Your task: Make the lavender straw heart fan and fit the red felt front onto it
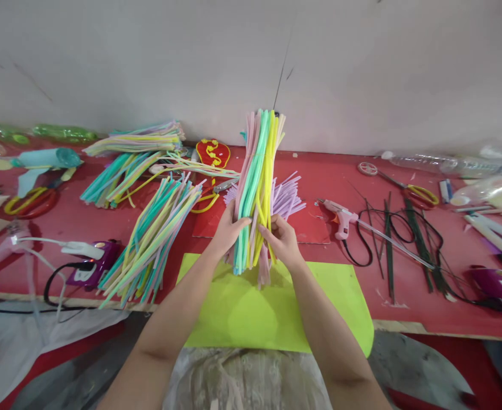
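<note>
A thick bundle of pipe cleaners (255, 171) in pink, mint green and yellow stands nearly upright between my hands. My left hand (229, 230) is wrapped round its lower left side, thumb lying across the mint stems. On the lower right, my right hand (282, 238) pinches the yellow stems with thumb and fingers. Behind the bundle, purple pipe cleaners (288, 195) lie spread on the table, partly hidden. Beneath my forearms is a lime-green mat (251, 319) at the table's front edge.
On the red table (319, 171), more pipe cleaner bundles (152, 233) lie left. A pink glue gun (342, 219), its cable and dark green strips (389, 256) lie right. Scissors (422, 195), plastic bottles (424, 162) and a purple power strip (95, 265) sit toward the sides. A wall (148, 68) rises behind.
</note>
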Motion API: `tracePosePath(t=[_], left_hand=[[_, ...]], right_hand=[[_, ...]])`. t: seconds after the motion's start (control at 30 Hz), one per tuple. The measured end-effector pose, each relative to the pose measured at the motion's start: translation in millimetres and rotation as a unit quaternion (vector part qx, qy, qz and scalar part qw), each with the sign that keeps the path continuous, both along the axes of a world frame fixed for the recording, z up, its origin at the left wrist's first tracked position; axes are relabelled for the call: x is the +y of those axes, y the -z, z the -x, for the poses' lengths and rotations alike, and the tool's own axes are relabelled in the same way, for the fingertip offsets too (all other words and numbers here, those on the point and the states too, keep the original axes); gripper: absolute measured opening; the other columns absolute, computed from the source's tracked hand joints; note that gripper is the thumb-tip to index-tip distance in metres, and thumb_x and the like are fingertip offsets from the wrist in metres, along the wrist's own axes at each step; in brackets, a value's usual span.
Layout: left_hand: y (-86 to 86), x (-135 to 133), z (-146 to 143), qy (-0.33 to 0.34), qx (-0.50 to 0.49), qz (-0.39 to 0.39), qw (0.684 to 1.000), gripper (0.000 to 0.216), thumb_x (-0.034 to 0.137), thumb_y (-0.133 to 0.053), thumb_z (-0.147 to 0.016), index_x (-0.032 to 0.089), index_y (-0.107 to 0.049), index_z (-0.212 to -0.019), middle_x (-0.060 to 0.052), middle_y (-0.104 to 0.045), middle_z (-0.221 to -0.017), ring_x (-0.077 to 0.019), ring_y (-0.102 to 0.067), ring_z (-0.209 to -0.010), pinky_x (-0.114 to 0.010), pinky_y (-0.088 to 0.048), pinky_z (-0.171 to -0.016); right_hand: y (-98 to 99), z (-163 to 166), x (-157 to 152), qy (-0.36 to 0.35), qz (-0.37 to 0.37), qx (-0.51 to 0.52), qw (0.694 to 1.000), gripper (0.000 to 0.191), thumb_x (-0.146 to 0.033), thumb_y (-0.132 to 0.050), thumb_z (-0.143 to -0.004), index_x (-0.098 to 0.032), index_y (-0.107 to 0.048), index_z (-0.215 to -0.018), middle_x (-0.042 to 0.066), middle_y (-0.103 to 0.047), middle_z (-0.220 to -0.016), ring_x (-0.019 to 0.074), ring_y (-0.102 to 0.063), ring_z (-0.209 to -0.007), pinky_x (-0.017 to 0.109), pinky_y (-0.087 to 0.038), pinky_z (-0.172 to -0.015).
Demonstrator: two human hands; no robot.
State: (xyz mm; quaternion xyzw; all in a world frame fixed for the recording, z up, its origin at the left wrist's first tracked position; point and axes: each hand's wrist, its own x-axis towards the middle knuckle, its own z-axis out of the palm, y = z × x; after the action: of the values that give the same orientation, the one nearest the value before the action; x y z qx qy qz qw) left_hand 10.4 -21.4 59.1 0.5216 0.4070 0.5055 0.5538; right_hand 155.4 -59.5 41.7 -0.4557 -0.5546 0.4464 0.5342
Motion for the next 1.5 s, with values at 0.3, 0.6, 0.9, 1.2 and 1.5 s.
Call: tracePosePath(t=[0.3, 0.6, 0.9, 1.2, 1.5], left_hand=[[1.8, -2, -5, -0.017, -0.019, -0.003, 1.0, 0.041, 0.028, -0.063, -0.066, 0.02, -0.05, -0.104, -0.005, -0.062, -0.101, -0.0238, -0.06, -0.099, -0.037, -0.048, -0.087], [1.6, 0, -5, -0.054, 0.058, -0.059, 0.995, 0.043, 0.02, -0.06, -0.065, 0.021, -0.049, -0.106, -0.003, -0.06, -0.098, -0.0217, -0.06, -0.092, -0.036, -0.049, -0.082], [7.5, 4, -6, -0.058, 0.053, -0.046, 0.996, 0.04, 0.021, -0.056, -0.067, 0.018, -0.048, -0.105, -0.006, -0.059, -0.099, -0.0231, -0.06, -0.094, -0.037, -0.048, -0.083], [11.1, 4, -8, -0.094, 0.083, -0.058, 0.99, 0.045, 0.02, -0.062, -0.064, 0.019, -0.049, -0.107, -0.005, -0.06, -0.1, -0.0232, -0.061, -0.094, -0.037, -0.049, -0.083], [14.5, 4, -10, -0.011, -0.038, 0.016, 0.999, 0.066, 0.033, -0.073, -0.066, 0.025, -0.043, -0.124, -0.008, -0.059, -0.119, -0.026, -0.06, -0.107, -0.042, -0.049, -0.091]], right_hand=[[2.0, -2, 1, 0.121, -0.172, -0.114, 0.971, 0.012, -0.033, -0.058, -0.084, -0.026, -0.052, -0.091, 0.004, -0.052, -0.096, 0.014, -0.055, -0.08, 0.025, -0.044, -0.057], [2.5, 6, -3, 0.154, -0.171, -0.191, 0.954, 0.014, -0.036, -0.06, -0.083, -0.024, -0.062, -0.091, 0.007, -0.05, -0.098, 0.0178, -0.054, -0.085, 0.033, -0.05, -0.069], [2.4, 11, -3, 0.142, -0.094, -0.163, 0.972, 0.014, -0.031, -0.06, -0.08, -0.023, -0.065, -0.09, 0.007, -0.048, -0.104, 0.017, -0.053, -0.086, 0.03, -0.048, -0.065], [-0.8, 7, 2, 0.09, -0.016, -0.015, 0.996, 0.018, -0.038, -0.063, -0.076, -0.021, -0.058, -0.076, 0.008, -0.048, -0.109, 0.0197, -0.053, -0.102, 0.028, -0.049, -0.071], [-2.4, -6, 6, -0.05, 0.059, 0.185, 0.98, 0.019, -0.039, -0.067, -0.074, -0.022, -0.061, -0.075, 0.004, -0.053, -0.118, 0.0187, -0.059, -0.1, 0.032, -0.05, -0.085]])
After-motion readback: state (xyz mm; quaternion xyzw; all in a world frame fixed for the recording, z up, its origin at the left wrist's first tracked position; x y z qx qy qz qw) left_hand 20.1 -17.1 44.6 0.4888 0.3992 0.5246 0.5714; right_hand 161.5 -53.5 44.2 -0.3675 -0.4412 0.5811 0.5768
